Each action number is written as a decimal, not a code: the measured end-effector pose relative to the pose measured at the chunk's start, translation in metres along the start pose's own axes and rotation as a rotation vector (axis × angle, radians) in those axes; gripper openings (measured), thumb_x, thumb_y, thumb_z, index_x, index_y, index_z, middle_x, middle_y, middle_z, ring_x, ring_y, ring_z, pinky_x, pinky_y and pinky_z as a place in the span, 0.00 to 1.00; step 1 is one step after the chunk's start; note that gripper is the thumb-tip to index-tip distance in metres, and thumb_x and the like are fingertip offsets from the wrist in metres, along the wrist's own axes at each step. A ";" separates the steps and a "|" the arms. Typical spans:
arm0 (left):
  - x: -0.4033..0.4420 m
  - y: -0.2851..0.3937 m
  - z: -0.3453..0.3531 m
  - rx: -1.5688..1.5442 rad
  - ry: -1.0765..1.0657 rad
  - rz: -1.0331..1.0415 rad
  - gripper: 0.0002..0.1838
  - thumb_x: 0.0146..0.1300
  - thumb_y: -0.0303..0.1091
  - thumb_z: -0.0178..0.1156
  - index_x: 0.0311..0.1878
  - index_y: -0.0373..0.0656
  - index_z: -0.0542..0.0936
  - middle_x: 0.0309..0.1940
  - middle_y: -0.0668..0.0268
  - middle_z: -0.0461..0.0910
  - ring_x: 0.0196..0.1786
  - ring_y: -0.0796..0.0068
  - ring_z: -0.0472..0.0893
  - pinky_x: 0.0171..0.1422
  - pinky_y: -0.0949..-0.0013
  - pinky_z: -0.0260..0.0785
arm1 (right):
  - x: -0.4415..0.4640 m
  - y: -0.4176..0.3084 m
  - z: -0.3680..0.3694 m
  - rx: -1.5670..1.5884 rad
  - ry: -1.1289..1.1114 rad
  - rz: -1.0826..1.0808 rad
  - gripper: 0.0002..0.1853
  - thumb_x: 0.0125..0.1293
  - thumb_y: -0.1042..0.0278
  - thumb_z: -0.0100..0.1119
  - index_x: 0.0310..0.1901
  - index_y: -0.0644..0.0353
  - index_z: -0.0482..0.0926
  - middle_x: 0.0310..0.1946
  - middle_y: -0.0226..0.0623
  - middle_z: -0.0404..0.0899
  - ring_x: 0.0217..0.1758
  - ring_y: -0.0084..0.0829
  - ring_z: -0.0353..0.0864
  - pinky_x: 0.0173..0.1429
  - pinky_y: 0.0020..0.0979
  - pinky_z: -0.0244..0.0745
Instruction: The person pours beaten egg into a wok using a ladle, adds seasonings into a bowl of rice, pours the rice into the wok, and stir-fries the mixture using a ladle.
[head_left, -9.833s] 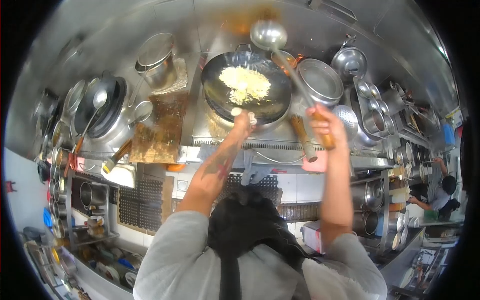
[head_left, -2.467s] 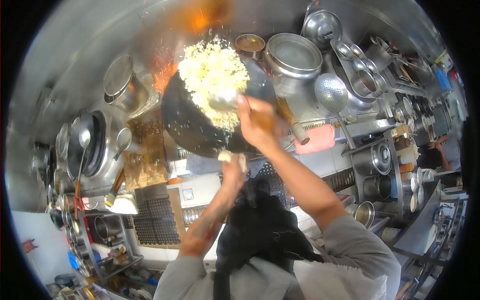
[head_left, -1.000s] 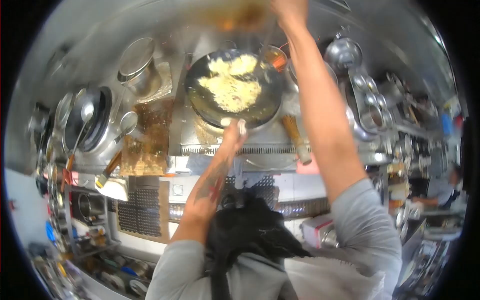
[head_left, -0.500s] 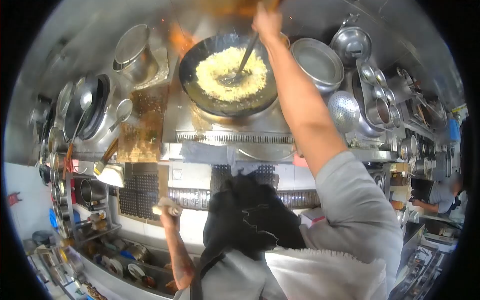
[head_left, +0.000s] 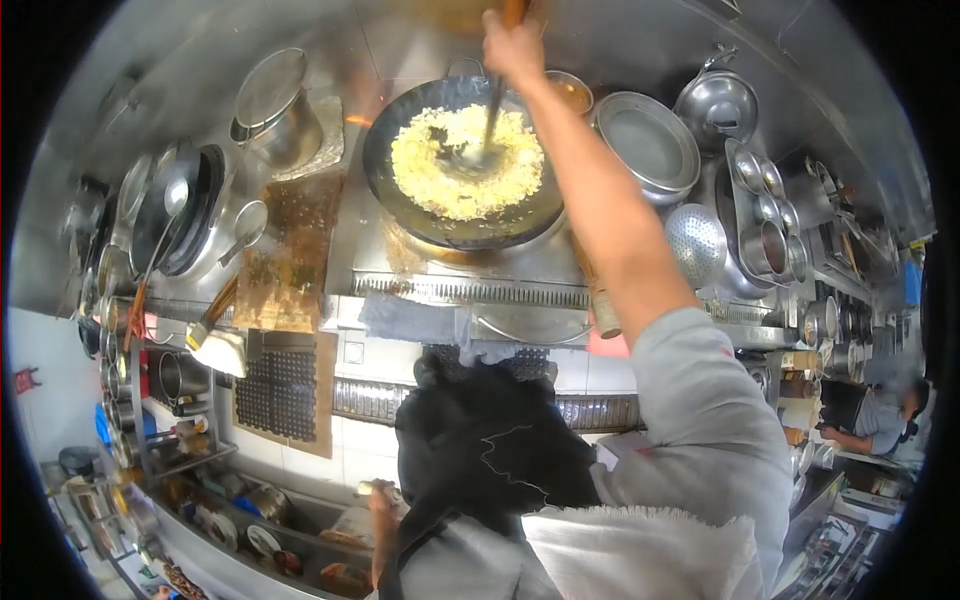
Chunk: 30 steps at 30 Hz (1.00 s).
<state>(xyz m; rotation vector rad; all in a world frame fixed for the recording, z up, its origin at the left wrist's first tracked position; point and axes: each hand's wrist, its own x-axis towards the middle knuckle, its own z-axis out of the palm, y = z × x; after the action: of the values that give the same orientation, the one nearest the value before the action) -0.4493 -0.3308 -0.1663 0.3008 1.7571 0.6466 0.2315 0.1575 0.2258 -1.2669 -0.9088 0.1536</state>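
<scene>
My right hand [head_left: 515, 48] is closed round the wooden-ended handle of a wok ladle [head_left: 494, 112], high over the far side of the wok. The ladle's head is blurred and sits in yellow fried rice [head_left: 420, 165], which is spread in a ring over the bottom of the dark wok [head_left: 530, 222]. My left hand [head_left: 383, 505] is low beside my black apron, away from the stove. It looks closed on a pale folded cloth [head_left: 368, 488], of which only a little shows.
Right of the wok stand a bowl of orange-brown contents [head_left: 568, 92], a round metal pan [head_left: 650, 145] and a perforated skimmer [head_left: 694, 243]. To the left are a tall metal pot [head_left: 285, 140] and a stained board [head_left: 290, 250]. A co-worker [head_left: 880, 425] is at far right.
My left hand has drawn back toward my body with the cloth. My right hand has shifted slightly left with the ladle, and the rice has spread. The flames behind the wok have shrunk.
</scene>
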 end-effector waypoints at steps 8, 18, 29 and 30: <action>0.054 0.060 -0.008 -0.139 -0.107 -0.054 0.07 0.68 0.39 0.57 0.40 0.46 0.75 0.31 0.63 0.77 0.30 0.68 0.77 0.32 0.65 0.73 | -0.015 -0.021 -0.019 0.231 0.129 0.169 0.21 0.72 0.65 0.55 0.19 0.58 0.68 0.12 0.29 0.67 0.11 0.22 0.66 0.17 0.27 0.60; 0.122 0.148 0.038 0.469 -0.707 0.972 0.17 0.70 0.41 0.52 0.49 0.36 0.79 0.33 0.57 0.81 0.34 0.59 0.80 0.38 0.57 0.72 | -0.077 -0.083 -0.110 0.190 0.251 0.075 0.22 0.73 0.66 0.54 0.17 0.54 0.67 0.12 0.25 0.67 0.13 0.21 0.65 0.18 0.28 0.60; 0.130 0.224 0.099 0.566 -0.375 0.229 0.20 0.62 0.47 0.67 0.51 0.44 0.84 0.40 0.65 0.84 0.43 0.72 0.83 0.45 0.65 0.75 | -0.172 -0.045 -0.035 0.012 -0.030 0.016 0.20 0.74 0.64 0.55 0.21 0.56 0.67 0.14 0.26 0.66 0.15 0.21 0.65 0.23 0.25 0.63; 0.147 0.209 0.085 0.690 -0.455 0.271 0.23 0.62 0.50 0.66 0.54 0.46 0.83 0.41 0.62 0.84 0.45 0.69 0.83 0.47 0.64 0.74 | -0.155 -0.029 -0.043 0.017 -0.058 0.025 0.21 0.75 0.63 0.54 0.20 0.55 0.68 0.14 0.24 0.67 0.16 0.20 0.66 0.24 0.24 0.62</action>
<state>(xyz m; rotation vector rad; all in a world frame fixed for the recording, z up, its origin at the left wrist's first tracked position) -0.4376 -0.0621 -0.1806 1.0866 1.4507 0.1103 0.1477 0.0277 0.1727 -1.2641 -0.9400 0.2181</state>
